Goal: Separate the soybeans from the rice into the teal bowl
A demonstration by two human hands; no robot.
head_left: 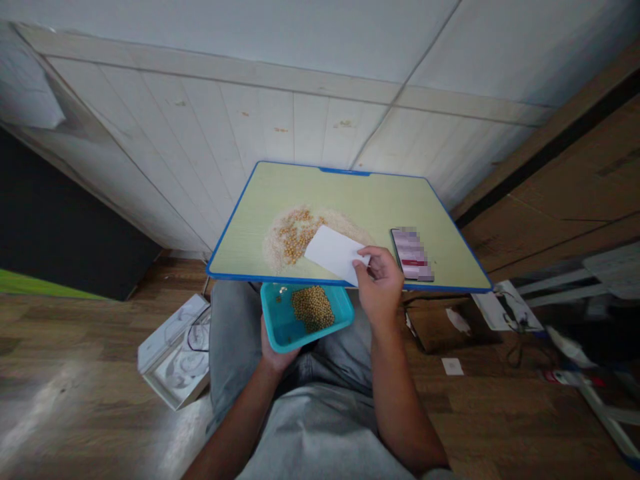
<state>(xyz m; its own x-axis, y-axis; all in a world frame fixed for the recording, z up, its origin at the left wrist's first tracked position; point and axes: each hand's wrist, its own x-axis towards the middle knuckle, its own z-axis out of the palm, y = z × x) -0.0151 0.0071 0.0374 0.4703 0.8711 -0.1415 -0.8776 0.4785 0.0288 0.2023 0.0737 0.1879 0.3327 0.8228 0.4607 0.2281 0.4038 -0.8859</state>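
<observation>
A small table with a pale green top and blue rim (440, 208) stands over my knees. On it lies a spread of white rice mixed with soybeans (293, 240). My right hand (379, 279) pinches a white card (334, 253) at its near corner, the card lying over the right side of the pile. My left hand (274, 355) grips from below a teal tray (280, 320) held just under the table's near edge. A heap of soybeans (313, 308) sits in the tray.
A phone (412, 253) lies on the table right of my hand. An open white box with cables (175, 350) sits on the wooden floor at left. Brown cardboard boxes (565, 200), papers and a metal frame crowd the right. A white panelled wall is behind.
</observation>
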